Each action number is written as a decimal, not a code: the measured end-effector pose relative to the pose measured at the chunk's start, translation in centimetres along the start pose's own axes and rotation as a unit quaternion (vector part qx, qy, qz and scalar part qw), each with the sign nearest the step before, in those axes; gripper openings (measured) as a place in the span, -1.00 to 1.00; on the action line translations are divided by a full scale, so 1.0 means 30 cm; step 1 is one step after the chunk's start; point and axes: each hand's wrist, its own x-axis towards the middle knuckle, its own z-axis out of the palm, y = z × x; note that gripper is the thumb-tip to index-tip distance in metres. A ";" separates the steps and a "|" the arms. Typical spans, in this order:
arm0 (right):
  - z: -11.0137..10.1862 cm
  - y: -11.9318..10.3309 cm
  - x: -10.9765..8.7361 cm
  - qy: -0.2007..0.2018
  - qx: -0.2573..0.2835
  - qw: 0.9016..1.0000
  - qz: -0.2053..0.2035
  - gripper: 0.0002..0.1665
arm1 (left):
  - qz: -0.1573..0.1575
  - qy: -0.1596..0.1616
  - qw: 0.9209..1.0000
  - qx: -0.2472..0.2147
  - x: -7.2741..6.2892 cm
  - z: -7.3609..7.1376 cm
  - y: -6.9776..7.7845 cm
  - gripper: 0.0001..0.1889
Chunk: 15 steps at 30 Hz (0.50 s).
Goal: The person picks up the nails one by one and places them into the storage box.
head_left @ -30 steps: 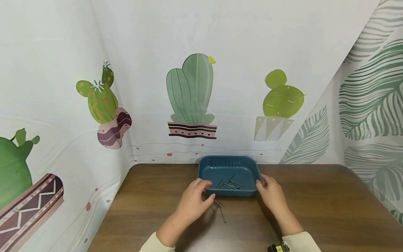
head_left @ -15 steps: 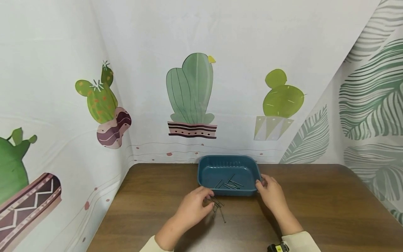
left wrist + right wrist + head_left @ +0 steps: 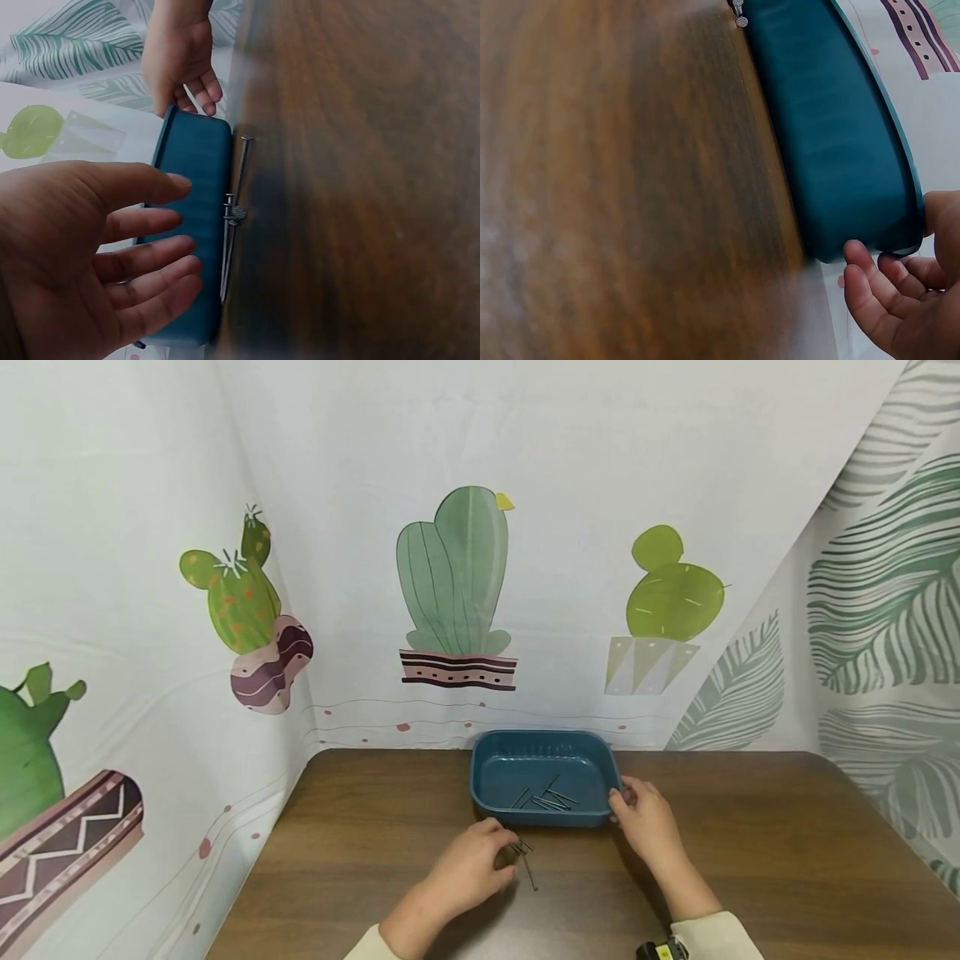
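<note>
Leaving tray [image 3: 555, 818], left hand [image 3: 468, 870] beside nails [image 3: 235, 213]

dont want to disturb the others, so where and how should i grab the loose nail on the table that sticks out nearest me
I'd pinch that nail crosswise just behind its head, coming from your side. It lies slanted with the head toward you, standing out from the other loose nails, while its far end reaches back to them.

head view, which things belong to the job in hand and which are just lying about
Job in hand: loose nails; left hand, near them; blue tray; nails inside it; right hand, holding the tray.

Seemingly just there: cactus-print backdrop; black-and-yellow object, partly cut off.
</note>
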 end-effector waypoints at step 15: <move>-0.009 -0.003 -0.004 0.019 -0.035 0.999 -0.018 -0.51 | 0.049 -0.036 0.998 0.014 -0.006 0.029 0.014 -0.63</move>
